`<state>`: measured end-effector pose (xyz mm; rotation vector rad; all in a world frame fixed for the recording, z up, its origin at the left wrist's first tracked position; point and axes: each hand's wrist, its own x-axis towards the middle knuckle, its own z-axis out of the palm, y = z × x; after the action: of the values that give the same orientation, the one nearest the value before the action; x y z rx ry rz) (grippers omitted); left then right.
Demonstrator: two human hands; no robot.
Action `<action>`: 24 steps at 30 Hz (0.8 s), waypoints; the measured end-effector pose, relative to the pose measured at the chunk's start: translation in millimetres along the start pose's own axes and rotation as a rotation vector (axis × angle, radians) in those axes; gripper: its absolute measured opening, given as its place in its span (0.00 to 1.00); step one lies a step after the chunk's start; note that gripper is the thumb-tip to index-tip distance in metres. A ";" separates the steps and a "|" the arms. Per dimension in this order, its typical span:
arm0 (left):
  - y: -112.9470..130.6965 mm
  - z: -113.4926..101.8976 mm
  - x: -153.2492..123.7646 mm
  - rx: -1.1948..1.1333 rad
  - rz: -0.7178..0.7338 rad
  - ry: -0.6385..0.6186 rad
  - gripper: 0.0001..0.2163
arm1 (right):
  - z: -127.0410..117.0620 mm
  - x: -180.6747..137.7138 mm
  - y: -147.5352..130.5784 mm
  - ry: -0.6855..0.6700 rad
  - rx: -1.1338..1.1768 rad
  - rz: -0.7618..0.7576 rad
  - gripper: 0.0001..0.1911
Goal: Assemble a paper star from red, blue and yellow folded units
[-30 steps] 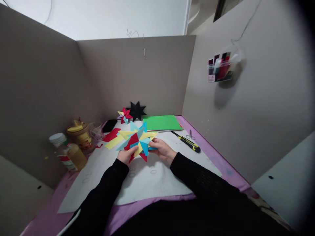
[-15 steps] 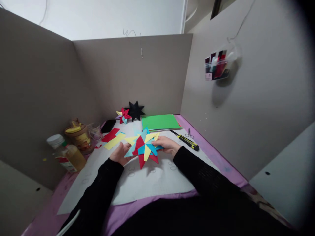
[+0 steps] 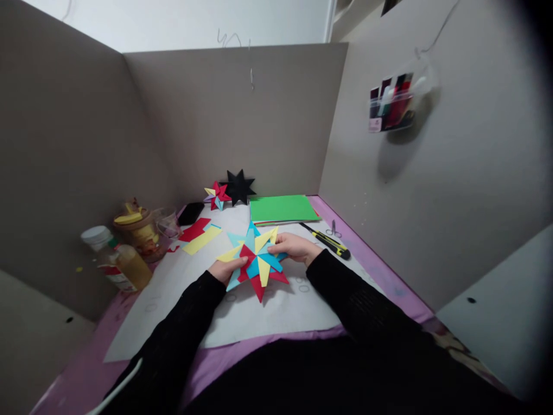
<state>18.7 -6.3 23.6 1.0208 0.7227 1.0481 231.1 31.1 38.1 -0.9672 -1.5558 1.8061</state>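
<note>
Both of my hands hold a folded paper star (image 3: 257, 259) of red, blue and yellow points, just above a white sheet (image 3: 242, 311) on the desk. My left hand (image 3: 228, 268) grips the star's lower left edge with its fingers closed under it. My right hand (image 3: 294, 248) pinches its right side, thumb on top. The star faces me, tilted slightly. Black sleeves cover both of my arms.
At the back stand a black paper star (image 3: 239, 187) and a small red star (image 3: 218, 195), beside a stack of green paper (image 3: 281, 208). Red and yellow paper scraps (image 3: 196, 234), a dark phone (image 3: 191, 212), jars (image 3: 140, 233) and a bottle (image 3: 116, 259) lie left. A yellow-black utility knife (image 3: 329, 244) lies right. Cardboard walls enclose the desk.
The star has turned and come down closer to the sheet. My left hand moved from behind its left edge to grip its lower left side. The view shifted slightly.
</note>
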 end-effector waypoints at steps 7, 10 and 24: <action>-4.9 -6.2 8.1 0.043 0.079 -0.074 0.27 | 0.4 3.8 4.3 0.002 -0.014 -0.007 0.18; -7.3 -11.6 10.8 0.056 0.058 -0.066 0.27 | -0.6 7.3 6.4 0.028 0.007 -0.054 0.19; -1.1 -16.4 7.6 0.446 0.279 0.214 0.19 | 23.4 3.1 8.5 0.945 -0.787 -0.974 0.08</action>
<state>7.6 5.9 16.3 1.4357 1.0394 1.2818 210.6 18.5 30.8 -0.8922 -1.5878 -0.0124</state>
